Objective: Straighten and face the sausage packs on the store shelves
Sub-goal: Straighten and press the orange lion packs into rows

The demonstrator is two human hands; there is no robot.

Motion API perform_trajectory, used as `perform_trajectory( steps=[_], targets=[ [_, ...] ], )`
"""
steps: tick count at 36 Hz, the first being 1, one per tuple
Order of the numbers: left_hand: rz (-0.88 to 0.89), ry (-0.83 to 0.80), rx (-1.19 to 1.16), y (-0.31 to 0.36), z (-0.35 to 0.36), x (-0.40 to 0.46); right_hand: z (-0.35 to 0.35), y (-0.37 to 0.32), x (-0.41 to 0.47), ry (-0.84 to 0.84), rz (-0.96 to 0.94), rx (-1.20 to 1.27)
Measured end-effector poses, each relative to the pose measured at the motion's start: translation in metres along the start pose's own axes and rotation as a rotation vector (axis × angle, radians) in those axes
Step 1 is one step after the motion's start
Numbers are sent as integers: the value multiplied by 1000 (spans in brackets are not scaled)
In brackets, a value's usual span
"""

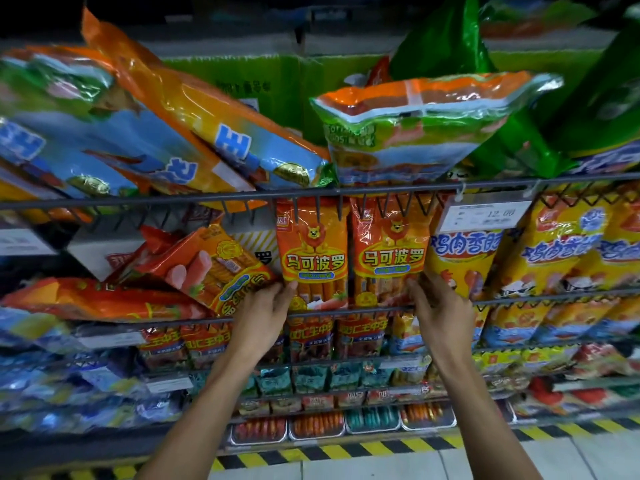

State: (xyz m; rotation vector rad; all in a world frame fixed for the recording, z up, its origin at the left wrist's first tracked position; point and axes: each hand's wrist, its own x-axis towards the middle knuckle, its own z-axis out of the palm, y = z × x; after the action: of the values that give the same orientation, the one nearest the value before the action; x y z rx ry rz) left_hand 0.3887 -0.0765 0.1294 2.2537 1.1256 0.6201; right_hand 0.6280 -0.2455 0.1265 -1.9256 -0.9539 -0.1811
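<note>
head view, and both hands are up at the middle shelf. the left hand (266, 308) sits at the lower left edge of the left orange lion pack (311, 254), fingertips touching its side. the right hand (438, 306) is at the lower right edge of the right orange lion pack (389, 252), fingers curled onto that edge. so the grip on each side is loose and partly closed, pressing the packs' outer edges rather than clamped around anything; how far the fingers reach behind, cannot tell.

the two packs stand side by side, touching, between the hands, just above and in front of each grip. long axis on both runs up and down, tops tucked under the wire rail (311, 195), labels facing out at the camera. each hand is nearest its own pack, so the squeeze inward comes from both sides at once.

by my read these two are nearly faced; the next call looks like the tilted orange pack (214, 268) just left of the left hand, lying on a slant, long axis running upper left to lower right. the yellow chicken packs (464, 258) stand just right of the right hand, upright too.
</note>
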Motion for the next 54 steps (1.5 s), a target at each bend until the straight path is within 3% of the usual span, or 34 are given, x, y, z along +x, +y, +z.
perform_trajectory(
  steps=[4,6,9,11,13,16,19,23,30,37,44,48,50,54],
  targets=[
    [-27,-68,-8,5,-6,-2,6,2,-16,-4,69,80],
    [-26,-11,39,5,-5,-8,8,1,-30,13,103,165],
    [37,236,3,3,5,-19,8,-7,-41,119,-110,113],
    [90,301,-22,4,12,-26,14,-14,-43,84,-266,151],
    [81,289,-37,4,15,-29,24,-22,-43,-27,-308,188],
    [-6,250,-53,3,12,-24,36,-35,-36,-160,-209,163],
    [-10,106,45,-2,5,-12,45,-46,-31,-218,-104,114],
    [7,-20,-28,-12,2,-2,54,-53,-36,-183,-67,47],
    [57,51,-42,-16,6,0,69,-69,-41,19,18,-23],
    [65,-41,-91,-6,7,3,73,-63,-45,90,65,64],
    [30,-85,-53,-4,6,0,75,-57,-48,34,-21,146],
    [26,-102,-53,0,-4,-10,66,-66,-52,24,-160,212],
    [42,-27,-79,-3,-12,-20,63,-76,-55,-35,-218,244],
    [7,188,-211,-25,-36,-55,72,-105,-55,-306,-238,369]
  ],
)
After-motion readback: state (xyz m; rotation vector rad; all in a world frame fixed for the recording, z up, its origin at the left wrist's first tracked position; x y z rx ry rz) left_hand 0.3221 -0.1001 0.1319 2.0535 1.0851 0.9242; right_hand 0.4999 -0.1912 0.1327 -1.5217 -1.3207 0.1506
